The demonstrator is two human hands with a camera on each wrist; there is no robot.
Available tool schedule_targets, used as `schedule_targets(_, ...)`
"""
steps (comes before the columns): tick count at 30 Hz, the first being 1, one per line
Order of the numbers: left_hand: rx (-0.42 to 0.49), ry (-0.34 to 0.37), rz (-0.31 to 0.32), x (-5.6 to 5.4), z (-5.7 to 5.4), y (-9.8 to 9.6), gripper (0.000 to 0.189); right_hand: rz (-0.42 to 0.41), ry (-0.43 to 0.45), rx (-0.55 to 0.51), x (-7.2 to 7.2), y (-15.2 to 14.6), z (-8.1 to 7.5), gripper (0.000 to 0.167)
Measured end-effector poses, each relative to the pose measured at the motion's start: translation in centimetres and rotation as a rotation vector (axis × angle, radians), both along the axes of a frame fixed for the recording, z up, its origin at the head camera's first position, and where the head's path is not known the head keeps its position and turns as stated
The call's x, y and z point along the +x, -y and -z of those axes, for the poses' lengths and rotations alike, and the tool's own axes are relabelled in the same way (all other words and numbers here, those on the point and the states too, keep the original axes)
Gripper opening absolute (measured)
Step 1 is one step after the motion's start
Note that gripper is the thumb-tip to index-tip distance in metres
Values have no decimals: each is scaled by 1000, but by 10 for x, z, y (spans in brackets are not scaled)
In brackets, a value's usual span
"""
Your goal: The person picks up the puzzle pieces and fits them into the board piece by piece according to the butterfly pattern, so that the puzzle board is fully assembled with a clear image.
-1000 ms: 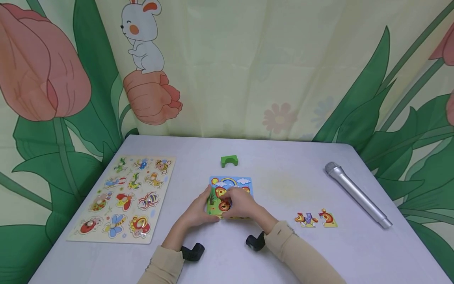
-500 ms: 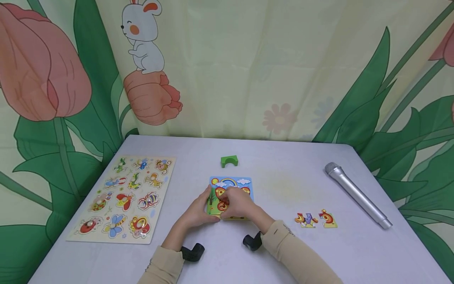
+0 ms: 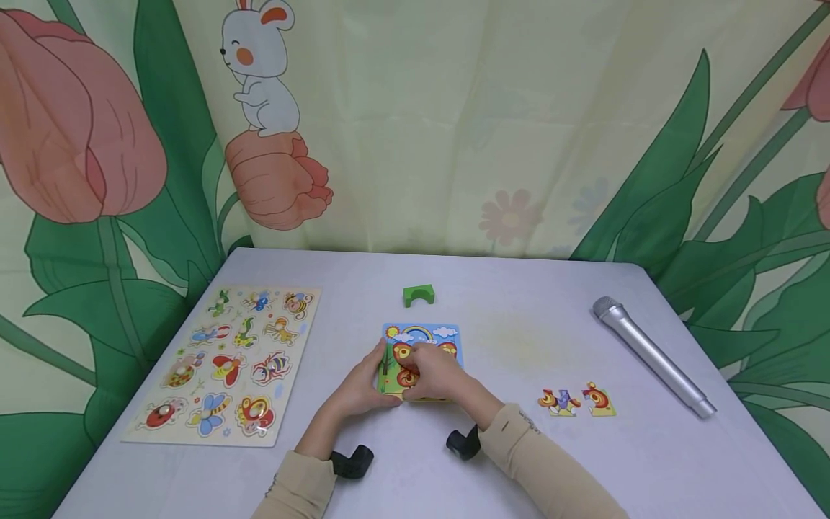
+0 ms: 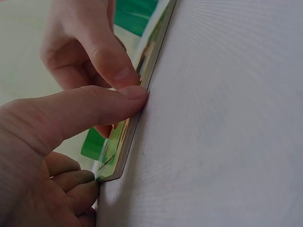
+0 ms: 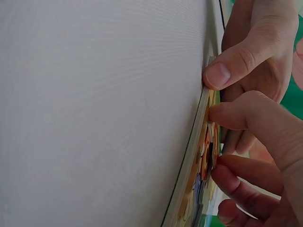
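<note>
A small square jigsaw puzzle board with a rainbow and cartoon bears lies flat at the table's middle. My left hand holds the board at its left side and near corner; in the left wrist view the left thumb presses the near edge. Over the board's right half lies my right hand, hiding part of the picture. In the right wrist view, its thumb and fingertips pinch a puzzle piece at the board's surface. Two loose puzzle pieces, one purple and orange, one orange and red, lie to the right.
A large board with insect pictures lies at the left. Behind the puzzle is a green arch block. A silver microphone lies slanted at the right. A printed curtain hangs beyond the table.
My right hand and wrist have shifted slightly left over the board since one second ago, with little movement in the last half second. My left hand keeps its place.
</note>
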State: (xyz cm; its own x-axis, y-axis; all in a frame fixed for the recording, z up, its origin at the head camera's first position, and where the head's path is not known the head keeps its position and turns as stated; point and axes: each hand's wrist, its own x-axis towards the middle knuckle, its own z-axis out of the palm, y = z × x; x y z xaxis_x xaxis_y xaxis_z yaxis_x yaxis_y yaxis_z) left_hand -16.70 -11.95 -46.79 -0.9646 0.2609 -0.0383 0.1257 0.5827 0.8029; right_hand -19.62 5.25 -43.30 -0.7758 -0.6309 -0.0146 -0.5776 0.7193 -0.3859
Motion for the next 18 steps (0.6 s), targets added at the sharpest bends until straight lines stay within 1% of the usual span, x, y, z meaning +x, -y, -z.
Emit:
schedule_targets(4, -2, 2, 1, 1, -1, 0, 106, 34, 48, -38, 1, -2, 0, 54)
schedule_targets(7, -7, -1, 1, 1, -2, 0, 106, 44, 60, -72, 1, -3, 0, 52)
schedule_targets(11, -10, 1, 0, 1, -2, 0, 105, 26, 49, -108, 1, -4, 0, 46)
schedule_targets(18, -5, 0, -3, 1, -1, 0, 105, -13, 38, -116, -2, -3, 2, 40)
